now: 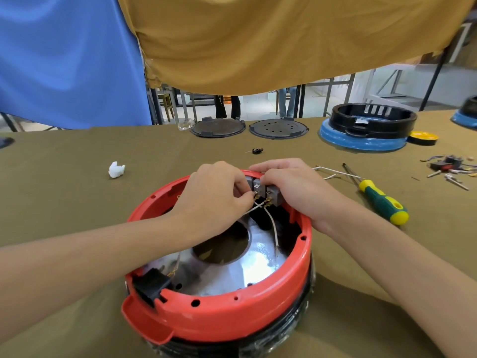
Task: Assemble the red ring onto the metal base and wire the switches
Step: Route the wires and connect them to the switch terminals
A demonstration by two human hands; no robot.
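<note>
The red ring (232, 316) is already sitting on the metal base (258, 267), so I'm judging I'm wiring: my left hand (214, 192) is pinching a white wire (251, 208) at the switches (265, 188) on the ring's far wall, my right hand (291, 184) is gripping them, and seating the terminal comes next.

An olive cloth-covered table (77, 202) fills the frame. The red ring (232, 316) sits lower centre; a screwdriver (382, 200) right; white wad (116, 169) left; two dark round plates (218, 127) along the far edge.
</note>
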